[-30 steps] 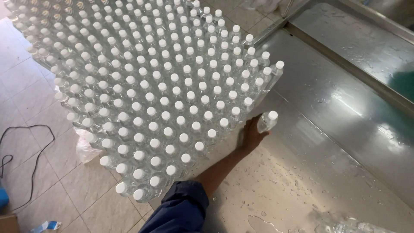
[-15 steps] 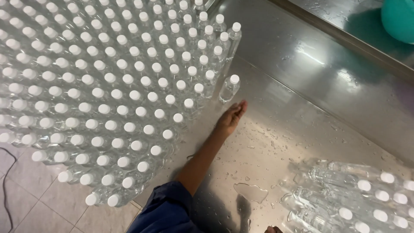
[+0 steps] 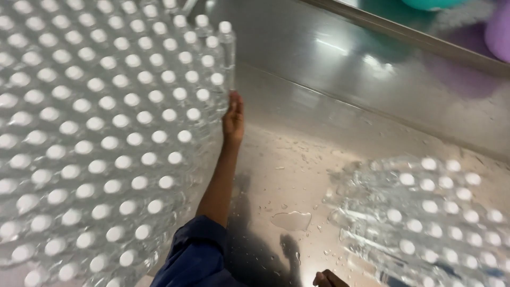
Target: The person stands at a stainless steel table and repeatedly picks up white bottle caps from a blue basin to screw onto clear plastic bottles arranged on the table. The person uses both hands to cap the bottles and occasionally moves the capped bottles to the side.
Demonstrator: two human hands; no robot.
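Bottles (image 3: 106, 143), clear with white caps and packed tight in a big block, fill the left of the view, and the person's left hand (image 3: 234, 119) lies flat against the block's right edge, fingers straight and spread, not clenched and not wrapped round any one bottle. A second ago this hand was at the lower corner of the block, next to a single bottle standing out from the row; half a second ago it lay free on the steel with a lone bottle just beyond it. Now the hand is pressed to the side of the block near its far corner, and no bottle stands apart there, so the edge looks to be getting squared up. The block sits on the wet steel desk (image 3: 329, 122), with a small puddle (image 3: 291, 219) near the forearm. A second, smaller cluster of bottles (image 3: 425, 212) has come into view on the right. Only the fingertips of the right hand (image 3: 330, 278) show at the bottom edge, so its grasp cannot be told
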